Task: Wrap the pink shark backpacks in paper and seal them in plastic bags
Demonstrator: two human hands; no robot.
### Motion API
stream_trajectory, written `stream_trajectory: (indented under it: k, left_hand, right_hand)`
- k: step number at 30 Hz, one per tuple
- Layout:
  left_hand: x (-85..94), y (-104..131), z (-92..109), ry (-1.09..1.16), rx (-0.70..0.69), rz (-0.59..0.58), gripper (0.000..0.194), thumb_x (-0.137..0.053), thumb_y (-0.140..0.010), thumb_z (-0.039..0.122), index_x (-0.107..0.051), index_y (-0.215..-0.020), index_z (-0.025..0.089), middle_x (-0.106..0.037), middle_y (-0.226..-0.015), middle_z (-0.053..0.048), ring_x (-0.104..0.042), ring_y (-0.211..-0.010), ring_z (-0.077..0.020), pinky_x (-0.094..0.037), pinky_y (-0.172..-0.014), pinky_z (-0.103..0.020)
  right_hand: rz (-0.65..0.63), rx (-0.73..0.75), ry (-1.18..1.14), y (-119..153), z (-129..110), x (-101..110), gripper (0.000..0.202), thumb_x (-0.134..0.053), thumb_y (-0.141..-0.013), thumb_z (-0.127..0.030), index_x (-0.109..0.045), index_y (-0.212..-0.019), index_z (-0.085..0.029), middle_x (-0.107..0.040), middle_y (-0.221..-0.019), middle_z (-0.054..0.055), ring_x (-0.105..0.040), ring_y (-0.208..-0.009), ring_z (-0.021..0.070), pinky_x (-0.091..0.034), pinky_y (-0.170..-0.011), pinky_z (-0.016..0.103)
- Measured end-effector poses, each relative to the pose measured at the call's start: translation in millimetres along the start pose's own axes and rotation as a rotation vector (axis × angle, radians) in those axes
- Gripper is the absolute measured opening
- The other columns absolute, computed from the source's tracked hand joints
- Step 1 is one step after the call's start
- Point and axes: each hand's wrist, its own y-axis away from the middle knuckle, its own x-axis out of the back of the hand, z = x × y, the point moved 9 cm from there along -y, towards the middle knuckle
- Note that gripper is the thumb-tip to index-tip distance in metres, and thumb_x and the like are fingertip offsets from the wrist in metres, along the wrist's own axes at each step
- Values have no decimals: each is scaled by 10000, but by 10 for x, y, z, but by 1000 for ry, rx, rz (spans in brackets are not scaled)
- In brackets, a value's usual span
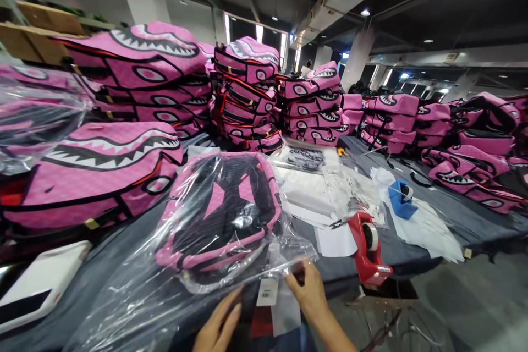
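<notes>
A pink and black backpack (225, 206) lies on the table inside a clear plastic bag (136, 286), its dark padded back facing up. At the bag's near right edge, my right hand (307, 289) pinches the plastic between thumb and fingers. My left hand (220, 322) is lower and to the left by the near edge of the bag, fingers stretched out and a little apart; whether they touch the film is hard to see. Between the hands hang a white tag (267, 291) with a barcode and a dark red piece (262, 323).
Pink shark-mouth backpacks (140, 74) stand in several stacks behind. Another backpack (103, 170) lies at left, near a white device (45, 280). To the right are a red tape dispenser (367, 253), a blue tape dispenser (401, 198) and flat plastic bags (313, 192).
</notes>
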Motion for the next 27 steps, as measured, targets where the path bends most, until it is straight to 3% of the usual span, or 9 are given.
stream_trajectory:
  k: [2, 4, 9, 11, 13, 16, 19, 23, 27]
  left_hand:
    - [-297, -175, 227, -29, -18, 24, 581, -584, -726, 644, -741, -1125, 251, -707, -1311, -90, -582, -1319, -360, -448, -1145, -502]
    - [-462, -331, 361, -41, 20, 49, 565, -575, -671, 647, -747, -1003, 223, -765, -1157, -134, -654, -1208, -389, -495, -1083, -510]
    - [-439, -450, 469, -11, 70, -5, 507, -650, -595, 702, -720, -732, 218, -763, -776, -104, -723, -788, -353, -592, -765, -456]
    - [-432, -412, 486, 80, 108, -80, 541, -698, -577, 728, -717, -727, 209, -754, -746, -82, -719, -742, -313, -586, -702, -403]
    - [-500, -340, 492, 277, 214, -162, 558, -796, -535, 702, -724, -761, 197, -766, -786, -74, -728, -765, -288, -576, -701, -358]
    - [-685, -202, 547, 588, 393, -243, 538, -933, -485, 561, -741, -819, 185, -778, -835, -70, -734, -814, -263, -553, -727, -313]
    - [-806, -118, 658, 690, 418, -295, 499, -949, -517, 500, -756, -835, 168, -783, -844, -78, -732, -829, -253, -537, -720, -291]
    - [-692, -107, 629, 706, 437, -211, 394, -957, -503, 405, -711, -711, 178, -728, -663, -8, -680, -636, -200, -486, -568, -253]
    - [-574, -141, 551, 783, 484, -133, 362, -954, -441, 261, -683, -667, 177, -678, -595, 30, -634, -564, -171, -479, -541, -248]
  right_hand:
    - [39, -12, 134, -33, -159, -164, 632, -704, -762, -544, -637, -1245, -142, -681, -1238, 202, -637, -1164, 386, -493, -993, 494]
    - [74, -17, 264, -144, -262, -256, 728, -749, -707, -456, -591, -1329, -112, -618, -1345, 244, -567, -1271, 432, -446, -1056, 539]
    - [98, 25, 382, -276, -198, -126, 400, -586, -736, -164, -699, -1119, -135, -730, -1063, 188, -688, -961, 318, -502, -865, 403]
    - [4, 36, 274, -237, -111, -97, 238, -563, -740, -145, -710, -925, -163, -721, -832, 101, -654, -756, 231, -471, -734, 314]
    - [-197, 7, 1, -167, -34, -205, 141, -566, -763, -185, -686, -835, -172, -632, -667, 13, -553, -606, 155, -408, -626, 250]
    - [-445, -127, -461, -44, 21, -413, 200, -581, -801, -310, -693, -868, -159, -543, -612, -34, -462, -563, 115, -369, -583, 220]
    - [-464, -114, -576, -35, 1, -383, 251, -607, -792, -367, -714, -856, -148, -576, -669, -19, -465, -625, 119, -379, -630, 234]
    - [-432, 31, -381, -76, -77, -121, 234, -550, -811, -272, -747, -868, -159, -590, -707, -22, -436, -645, 117, -344, -635, 236]
    - [-479, 9, -248, -70, -105, -40, 246, -541, -812, -213, -765, -896, -155, -524, -621, -42, -368, -564, 97, -286, -569, 226]
